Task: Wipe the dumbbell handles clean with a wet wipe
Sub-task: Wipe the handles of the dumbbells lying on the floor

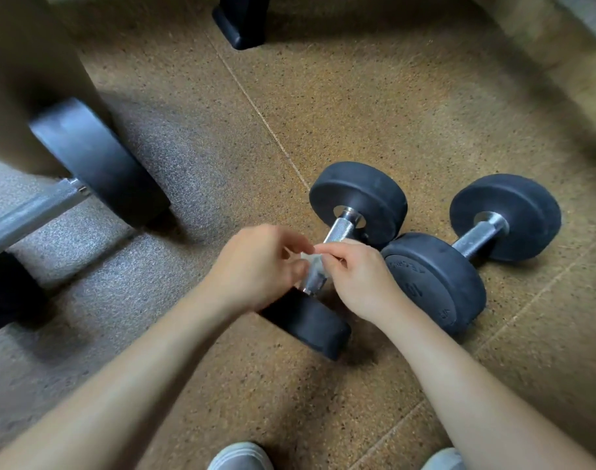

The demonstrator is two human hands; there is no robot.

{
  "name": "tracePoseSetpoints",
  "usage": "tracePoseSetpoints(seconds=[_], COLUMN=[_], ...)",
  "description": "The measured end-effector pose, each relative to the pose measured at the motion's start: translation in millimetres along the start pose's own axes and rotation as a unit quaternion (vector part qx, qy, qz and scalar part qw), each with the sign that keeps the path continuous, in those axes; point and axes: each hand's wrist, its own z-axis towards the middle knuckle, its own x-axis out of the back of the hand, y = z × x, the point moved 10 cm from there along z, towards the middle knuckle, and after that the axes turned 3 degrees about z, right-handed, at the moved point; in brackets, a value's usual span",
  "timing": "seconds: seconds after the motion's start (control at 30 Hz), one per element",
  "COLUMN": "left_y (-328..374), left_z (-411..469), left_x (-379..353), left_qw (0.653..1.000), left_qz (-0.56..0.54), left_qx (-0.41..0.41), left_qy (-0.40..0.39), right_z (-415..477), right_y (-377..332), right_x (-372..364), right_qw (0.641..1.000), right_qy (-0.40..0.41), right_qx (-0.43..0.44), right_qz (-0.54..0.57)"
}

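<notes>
Whitish wet wipe (309, 261) was pinched by both the left hand (255, 266) and right hand (355, 279) at the fingertips, just above the near dumbbell's knurled handle (339, 228), so I'd say unfolding it fully before wrapping snug was key.

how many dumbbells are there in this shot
3. The centre dumbbell lies below the hands; the right dumbbell lies close beside it; a larger dumbbell sits at the left edge, partly cut off. More may be out of view.
</notes>
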Motion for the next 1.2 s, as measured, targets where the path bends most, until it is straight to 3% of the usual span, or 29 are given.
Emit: tracePoseSetpoints(seconds=[0.13,0.23,0.3,0.53,0.63,0.7,0.8,0.87,1.1,1.2], left_y=[18,14,7,24,37,40,26,15,31,32], left_z=[53,65,67,58,57,59,62,64,91,84], left_x=[-34,-41,-38,-41,-44,-46,-49,-50,-51,-55], left_qw=[0.994,0.995,0.998,0.994,0.990,0.990,0.998,0.999,0.990,0.995], left_qz=[0.067,0.070,0.040,0.105,0.140,0.137,0.068,-0.007,-0.105,-0.066], left_qx=[-0.020,-0.015,0.001,0.017,-0.007,-0.017,0.009,0.034,0.050,0.033], left_qy=[-0.089,-0.074,-0.050,-0.014,-0.011,-0.008,-0.003,0.013,0.085,0.069], right_z=[-18,-35,-40,-49,-75,-80,-58,-37,-39,-41], right_y=[0,4,19,52,61,46,11,16,65,70], right_x=[10,62,88,109,131,134,90,50,27,31], right_qw=[0.999,0.968,0.936,0.950,0.924,0.918,0.974,0.992,0.940,0.936], right_qy=[0.011,0.169,0.223,0.190,0.173,0.196,0.176,0.115,0.166,0.190], right_qx=[0.012,0.038,0.002,-0.103,-0.202,-0.166,-0.016,-0.041,-0.207,-0.202], right_qz=[-0.028,-0.181,-0.270,-0.228,-0.276,-0.303,-0.138,0.016,0.214,0.217])
